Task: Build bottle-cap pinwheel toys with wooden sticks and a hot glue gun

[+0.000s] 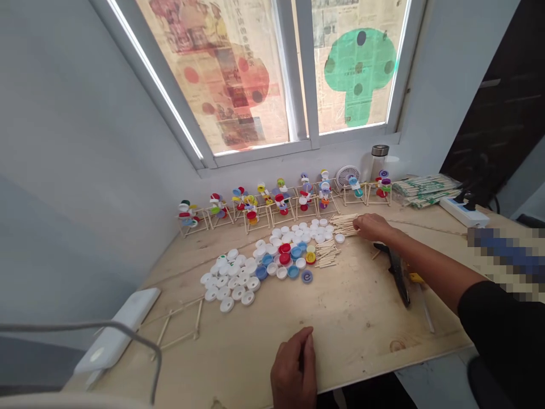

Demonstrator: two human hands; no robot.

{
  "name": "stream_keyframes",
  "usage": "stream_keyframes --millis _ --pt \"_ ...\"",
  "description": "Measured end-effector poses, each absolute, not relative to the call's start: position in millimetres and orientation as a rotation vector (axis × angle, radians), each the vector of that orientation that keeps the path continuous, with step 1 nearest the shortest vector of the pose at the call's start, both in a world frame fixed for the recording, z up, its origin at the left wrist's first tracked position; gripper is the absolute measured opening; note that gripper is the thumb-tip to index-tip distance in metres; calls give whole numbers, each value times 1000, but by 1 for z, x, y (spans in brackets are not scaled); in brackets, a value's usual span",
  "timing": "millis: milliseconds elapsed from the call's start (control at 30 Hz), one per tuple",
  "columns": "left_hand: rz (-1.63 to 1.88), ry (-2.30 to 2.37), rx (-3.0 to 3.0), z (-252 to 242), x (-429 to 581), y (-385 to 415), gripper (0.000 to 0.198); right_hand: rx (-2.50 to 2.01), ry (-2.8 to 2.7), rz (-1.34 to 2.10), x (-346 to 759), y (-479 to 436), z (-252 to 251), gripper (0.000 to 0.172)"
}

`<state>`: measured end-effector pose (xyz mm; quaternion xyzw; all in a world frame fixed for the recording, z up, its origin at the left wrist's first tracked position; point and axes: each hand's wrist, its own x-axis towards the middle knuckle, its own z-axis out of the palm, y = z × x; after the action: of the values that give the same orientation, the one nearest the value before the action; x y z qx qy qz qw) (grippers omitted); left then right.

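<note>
Head view: right hand (372, 227), grip part-open and empty, just beside wooden sticks (344, 225) by white bottle caps (293, 236) on the wooden surface (357, 318); left hand (293, 363) curled at near edge, grip contents unclear.

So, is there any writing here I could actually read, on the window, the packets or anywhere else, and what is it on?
Nothing here can be read for certain.
Newspaper pages on the window: columns of print, too small and blurred to read.
Wrapped bundles of sticks: green printing on the wrappers, too small to read.
Bottle caps: any marks are too small to make out.
Power strip: no readable marks.
</note>
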<state>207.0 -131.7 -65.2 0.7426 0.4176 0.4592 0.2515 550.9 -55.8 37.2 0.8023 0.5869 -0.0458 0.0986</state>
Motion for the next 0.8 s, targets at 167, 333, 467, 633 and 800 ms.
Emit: stream_keyframes --millis 167,333,467,633,800 --pt "1245 1137 2048 -62 208 -133 27 2313 1718 -91 549 -53 33 21" --pt "1226 1106 2112 -55 207 -132 22 2236 1759 -77 551 -52 32 19" --pt "1190 1102 2168 -47 208 -134 19 2192 1785 -59 552 -51 29 14" --pt "1177 1131 2178 -43 210 -135 21 2173 1818 -49 553 -49 28 20" --pt "1180 1130 2177 -39 211 -136 22 2171 1856 -75 552 -51 30 17"
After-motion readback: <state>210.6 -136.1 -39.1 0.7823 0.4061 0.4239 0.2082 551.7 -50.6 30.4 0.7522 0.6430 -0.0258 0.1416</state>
